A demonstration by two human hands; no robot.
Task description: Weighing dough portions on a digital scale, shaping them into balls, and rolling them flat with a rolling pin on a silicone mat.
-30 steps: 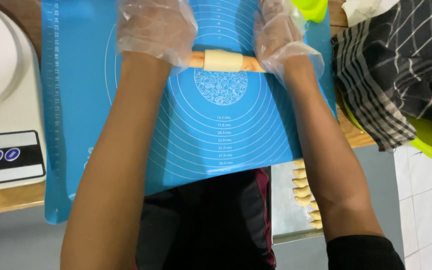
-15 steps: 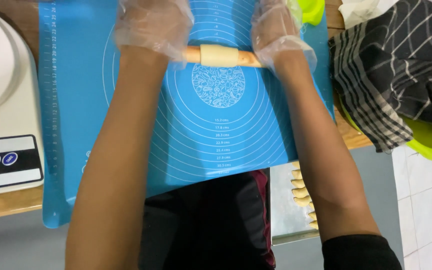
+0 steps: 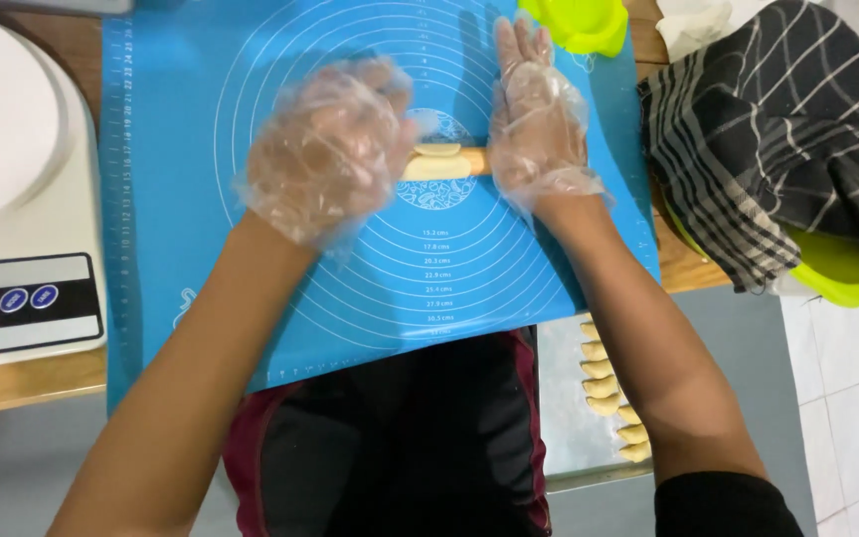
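Both gloved hands now sit nearer the middle of the blue baking mat (image 3: 201, 149): the left hand (image 3: 325, 149) and right hand (image 3: 539, 114) have rolled the wooden pin (image 3: 469, 159) and its dough wrap (image 3: 432, 159) back onto the centre circle.

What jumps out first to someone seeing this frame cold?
The bright blue mat with white rings fills the middle of the wooden table. On it, the left hand and right hand, both in clear plastic gloves, press flat on a thin rolling pin with a pale dough piece around it. A white scale sits far left, a checked cloth right.
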